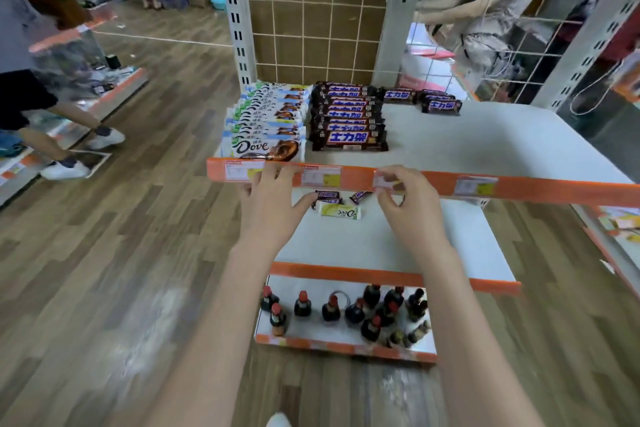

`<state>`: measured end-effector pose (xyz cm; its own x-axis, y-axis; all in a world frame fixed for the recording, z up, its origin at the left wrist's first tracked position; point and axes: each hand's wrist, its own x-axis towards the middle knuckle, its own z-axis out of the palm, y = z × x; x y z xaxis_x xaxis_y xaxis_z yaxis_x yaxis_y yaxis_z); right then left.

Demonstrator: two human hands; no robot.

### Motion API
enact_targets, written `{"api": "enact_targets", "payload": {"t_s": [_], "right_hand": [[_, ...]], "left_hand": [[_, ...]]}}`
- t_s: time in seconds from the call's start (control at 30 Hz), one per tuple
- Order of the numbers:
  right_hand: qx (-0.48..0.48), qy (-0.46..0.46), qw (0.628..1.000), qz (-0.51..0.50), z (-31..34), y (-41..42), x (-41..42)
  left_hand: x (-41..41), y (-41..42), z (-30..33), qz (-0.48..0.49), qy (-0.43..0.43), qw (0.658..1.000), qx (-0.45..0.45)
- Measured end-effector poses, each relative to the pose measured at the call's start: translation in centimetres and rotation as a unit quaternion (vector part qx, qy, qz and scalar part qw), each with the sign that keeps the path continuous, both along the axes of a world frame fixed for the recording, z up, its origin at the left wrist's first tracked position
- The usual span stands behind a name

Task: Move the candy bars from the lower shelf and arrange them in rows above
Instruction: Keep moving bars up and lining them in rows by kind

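Note:
On the upper shelf [485, 135] a row of white Dove bars [268, 121] lies at the left, with a row of brown Snickers bars [348, 118] beside it and a few loose Snickers bars [440, 102] at the back. The lower shelf [398, 246] holds one white Dove bar [341, 210] and two or three Snickers bars [329, 197], partly hidden by the upper shelf's orange edge. My left hand [272, 201] and my right hand [405, 204] hover over the lower shelf just in front of that edge. Both hold nothing, with fingers loosely bent.
The bottom shelf [346, 343] carries several small dark bottles with red caps. An orange price strip [433, 185] edges the upper shelf. A wire grid with cardboard [318, 31] backs the unit. A person's legs [62, 149] stand on the wooden floor at the left.

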<state>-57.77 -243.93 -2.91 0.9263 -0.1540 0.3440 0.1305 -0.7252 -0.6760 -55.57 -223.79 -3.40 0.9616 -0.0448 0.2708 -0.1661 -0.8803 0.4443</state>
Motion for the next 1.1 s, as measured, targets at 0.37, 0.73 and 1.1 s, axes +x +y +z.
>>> {"api": "enact_targets", "payload": {"t_s": [0.37,0.73,1.1], "right_hand": [[0.063,0.055,0.996,-0.027,-2.2,-6.5,-8.2],[0.048,0.100,0.994,-0.017,-4.6,-12.4,-14.6],[0.051,0.155,0.987,-0.003,-7.1,-15.8,-18.8]], "left_hand": [[-6.8,-6.2,-1.6,-0.059,0.065,0.995,-0.053],[-13.1,-12.5,-3.8,-0.051,0.105,0.992,-0.044],[-17.1,-16.7,-7.0,-0.072,0.142,0.984,-0.078]]}}
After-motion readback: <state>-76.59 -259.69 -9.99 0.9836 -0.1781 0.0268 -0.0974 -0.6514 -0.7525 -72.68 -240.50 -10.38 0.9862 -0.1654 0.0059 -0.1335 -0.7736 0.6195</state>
